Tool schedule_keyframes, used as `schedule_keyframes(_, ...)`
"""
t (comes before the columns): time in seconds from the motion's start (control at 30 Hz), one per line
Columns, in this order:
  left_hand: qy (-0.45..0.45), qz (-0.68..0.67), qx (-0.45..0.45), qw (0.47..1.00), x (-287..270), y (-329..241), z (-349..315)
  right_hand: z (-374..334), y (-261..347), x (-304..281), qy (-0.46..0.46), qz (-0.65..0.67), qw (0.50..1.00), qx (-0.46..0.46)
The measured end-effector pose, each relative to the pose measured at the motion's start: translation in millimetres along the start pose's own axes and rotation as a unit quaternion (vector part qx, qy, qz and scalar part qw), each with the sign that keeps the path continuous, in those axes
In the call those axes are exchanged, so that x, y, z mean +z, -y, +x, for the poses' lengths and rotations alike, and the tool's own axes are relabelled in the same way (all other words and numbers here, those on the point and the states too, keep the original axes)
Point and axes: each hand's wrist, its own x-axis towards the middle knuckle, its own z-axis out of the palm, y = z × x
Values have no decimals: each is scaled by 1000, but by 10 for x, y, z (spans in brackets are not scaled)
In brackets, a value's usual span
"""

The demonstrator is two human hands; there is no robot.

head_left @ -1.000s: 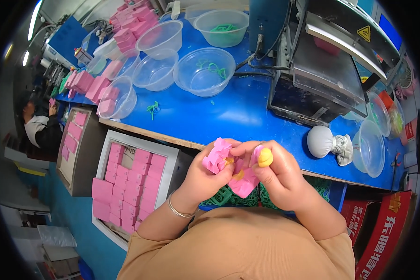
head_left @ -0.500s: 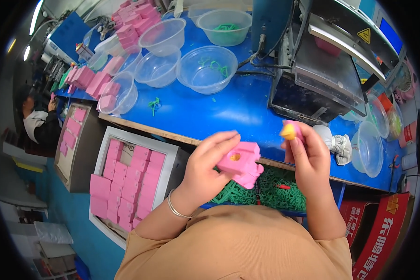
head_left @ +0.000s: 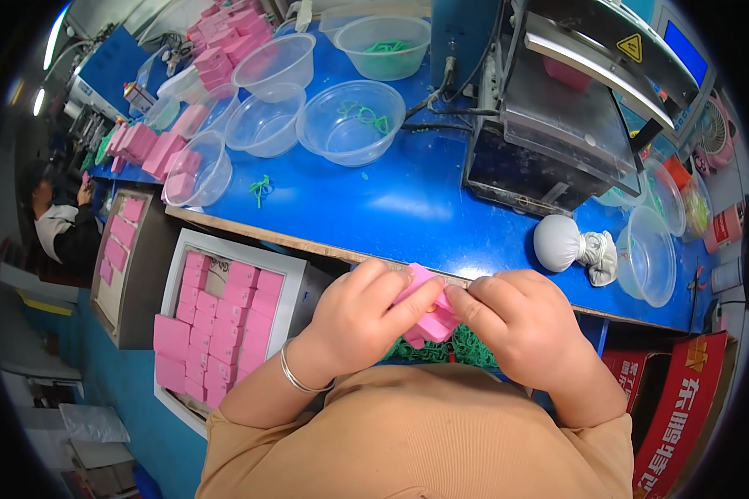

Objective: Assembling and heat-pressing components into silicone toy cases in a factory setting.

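Note:
Close in front of my body, both hands meet on a pink mold block (head_left: 434,328) with a bit of yellow showing at an opening in it. My left hand (head_left: 351,320) wraps the block from the left, fingers curled over its far side. From the right, my right hand (head_left: 520,326) presses its thumb and bent fingers against the block. The small pink and yellow piece is mostly hidden between the fingers, so its exact seat cannot be made out. Beneath the hands lies a heap of green stringy rubber pieces (head_left: 473,348).
The blue table (head_left: 341,204) carries clear plastic bowls (head_left: 351,125), a white cloth pouch (head_left: 556,243) and a press machine (head_left: 549,125). At left, pink blocks (head_left: 225,320) fill a white-rimmed box. A red carton (head_left: 682,416) stands at right. A person (head_left: 62,229) sits far left.
My right hand has come left and down, bringing the small pink and yellow piece to the block. My left hand has turned the block and closed more tightly around it.

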Motion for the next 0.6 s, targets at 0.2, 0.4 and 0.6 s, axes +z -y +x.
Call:
schedule_keyframes(0.2,32,-193,-141,971,4,-49,44,86,85,153,-67,40,996,42)
schedule_keyframes(0.4,125,-329,-203,914,28,-75,103,100,-90,412,-139,116,978,103)
schedule_keyframes(0.6,95,-461,-264,842,202,-41,-31,155,-215,509,-10,549,776,311)
